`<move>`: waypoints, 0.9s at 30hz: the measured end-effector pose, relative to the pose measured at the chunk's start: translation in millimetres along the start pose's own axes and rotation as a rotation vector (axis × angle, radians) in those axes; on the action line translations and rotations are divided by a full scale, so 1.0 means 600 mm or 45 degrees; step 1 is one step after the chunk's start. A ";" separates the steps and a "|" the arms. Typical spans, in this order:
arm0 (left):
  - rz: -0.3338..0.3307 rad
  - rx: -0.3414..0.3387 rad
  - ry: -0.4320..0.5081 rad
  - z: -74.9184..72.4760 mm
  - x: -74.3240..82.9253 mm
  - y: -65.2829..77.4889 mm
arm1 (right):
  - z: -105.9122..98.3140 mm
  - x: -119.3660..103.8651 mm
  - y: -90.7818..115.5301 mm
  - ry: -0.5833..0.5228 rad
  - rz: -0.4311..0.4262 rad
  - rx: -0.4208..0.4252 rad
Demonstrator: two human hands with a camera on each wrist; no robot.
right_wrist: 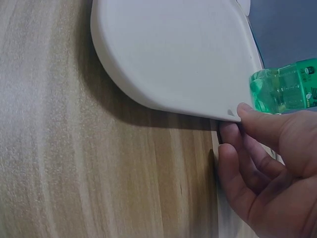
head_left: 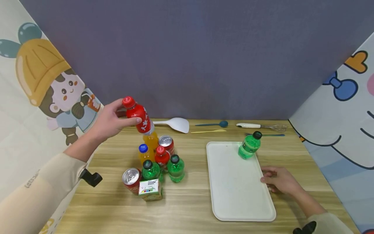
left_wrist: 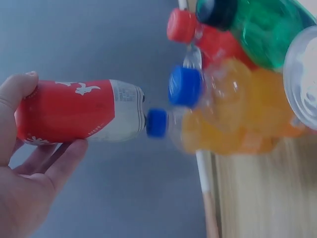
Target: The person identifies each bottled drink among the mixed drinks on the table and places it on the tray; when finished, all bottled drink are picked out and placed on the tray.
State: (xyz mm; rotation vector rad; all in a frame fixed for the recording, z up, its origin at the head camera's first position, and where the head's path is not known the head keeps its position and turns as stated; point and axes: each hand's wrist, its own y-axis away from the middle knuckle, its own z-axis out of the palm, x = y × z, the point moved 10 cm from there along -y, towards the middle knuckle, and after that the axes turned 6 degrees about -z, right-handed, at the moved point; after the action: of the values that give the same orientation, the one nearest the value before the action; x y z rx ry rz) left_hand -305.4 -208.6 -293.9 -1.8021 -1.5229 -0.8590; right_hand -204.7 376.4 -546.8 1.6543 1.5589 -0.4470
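A red bottle (head_left: pixel 143 121) is held tilted in the air by the left hand (head_left: pixel 111 122), its fingers curled round the upper part and parted only by the bottle's width. The rim of the white tray (head_left: pixel 236 188) is pinched by the right hand (head_left: pixel 280 181), whose thumb is laid on top. Only one green bottle (head_left: pixel 249 146) is stood on the tray, at its far right corner, so the work is judged to be barely begun. The red bottle is clear of the counter (head_left: pixel 184 211) but not yet set down, above the crowded group on the left. In that group are left two orange bottles (head_left: pixel 145 155), two cans (head_left: pixel 131 177), two more green bottles (head_left: pixel 176 170), a second red bottle (head_left: pixel 162 157) and a carton (head_left: pixel 150 191), all apart from the tray
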 end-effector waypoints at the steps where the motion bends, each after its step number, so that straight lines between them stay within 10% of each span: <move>1: 0.007 -0.011 0.012 0.008 0.008 -0.005 | -0.001 0.001 0.000 -0.003 0.010 0.003; 27: 0.219 -0.350 0.148 0.241 0.190 -0.093 | 0.000 -0.001 0.003 0.038 0.029 0.012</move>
State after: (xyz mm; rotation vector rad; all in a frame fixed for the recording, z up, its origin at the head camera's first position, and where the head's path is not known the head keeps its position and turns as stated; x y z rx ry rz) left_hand -334.2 -18.6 -286.1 -2.0046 -1.2030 -1.1089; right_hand -203.2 376.1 -545.7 1.6916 1.5602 -0.4197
